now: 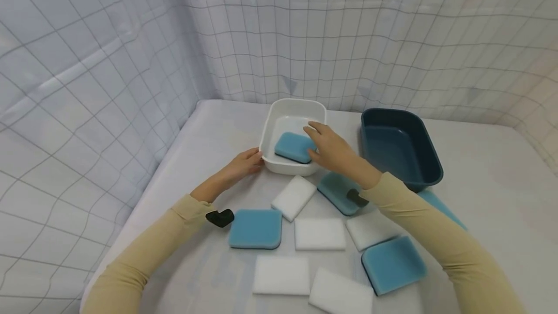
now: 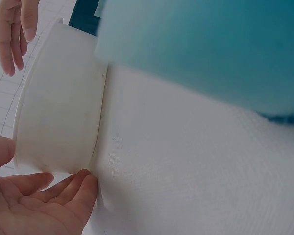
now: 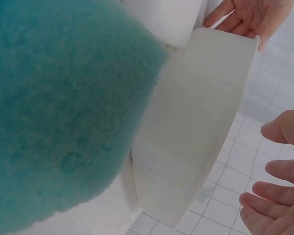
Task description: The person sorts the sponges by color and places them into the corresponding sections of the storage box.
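A white plastic basin (image 1: 271, 134) stands at the back of the table with one blue sponge (image 1: 293, 146) lying in it, dark underside down. My left hand (image 1: 243, 164) holds the basin's near left corner, thumb by the rim and fingers against the outer wall, as the left wrist view shows. Over the basin's right side hovers my right hand (image 1: 333, 149), its fingers spread and apart; in the right wrist view nothing lies between them. Close below the basin are a white sponge (image 1: 294, 197) and a blue sponge (image 1: 337, 193), the latter partly under the right wrist camera.
A dark blue basin (image 1: 398, 147) stands right of the white one. Several white sponges (image 1: 320, 234) and blue sponges (image 1: 255, 229) lie scattered on the white-covered table in front. One blue sponge (image 1: 440, 207) is partly hidden by the right sleeve. Grid-patterned cloth (image 1: 279, 38) hangs behind.
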The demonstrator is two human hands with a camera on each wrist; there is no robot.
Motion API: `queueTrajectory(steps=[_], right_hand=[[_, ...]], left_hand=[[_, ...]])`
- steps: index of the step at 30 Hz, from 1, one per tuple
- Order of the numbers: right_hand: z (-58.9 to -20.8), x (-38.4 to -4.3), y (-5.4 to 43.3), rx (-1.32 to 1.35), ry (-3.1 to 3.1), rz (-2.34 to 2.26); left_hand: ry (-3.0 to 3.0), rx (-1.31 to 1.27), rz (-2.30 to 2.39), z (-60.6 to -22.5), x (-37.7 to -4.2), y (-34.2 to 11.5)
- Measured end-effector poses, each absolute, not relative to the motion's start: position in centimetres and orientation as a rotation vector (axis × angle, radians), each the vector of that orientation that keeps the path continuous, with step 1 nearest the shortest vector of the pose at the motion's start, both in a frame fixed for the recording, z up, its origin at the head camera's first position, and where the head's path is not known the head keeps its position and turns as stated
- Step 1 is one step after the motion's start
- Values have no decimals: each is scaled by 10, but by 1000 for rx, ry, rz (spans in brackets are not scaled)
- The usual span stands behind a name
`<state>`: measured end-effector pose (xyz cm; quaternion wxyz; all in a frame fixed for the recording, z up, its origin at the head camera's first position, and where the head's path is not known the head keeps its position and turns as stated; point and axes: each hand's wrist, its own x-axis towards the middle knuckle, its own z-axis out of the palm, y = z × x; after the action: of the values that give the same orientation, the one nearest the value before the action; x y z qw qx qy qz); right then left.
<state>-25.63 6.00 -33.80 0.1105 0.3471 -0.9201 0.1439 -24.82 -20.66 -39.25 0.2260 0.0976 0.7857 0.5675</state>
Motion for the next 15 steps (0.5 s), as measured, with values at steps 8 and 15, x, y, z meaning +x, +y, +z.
queueTrajectory(steps=[8,15], right_hand=[[-339,-251,69,1063,-2619,430],[-338,-246,78,1096,-2582,431]], left_hand=[[2152,284,1579,-394,-252,-208],[2151,281,1585,-394,-256,-209]])
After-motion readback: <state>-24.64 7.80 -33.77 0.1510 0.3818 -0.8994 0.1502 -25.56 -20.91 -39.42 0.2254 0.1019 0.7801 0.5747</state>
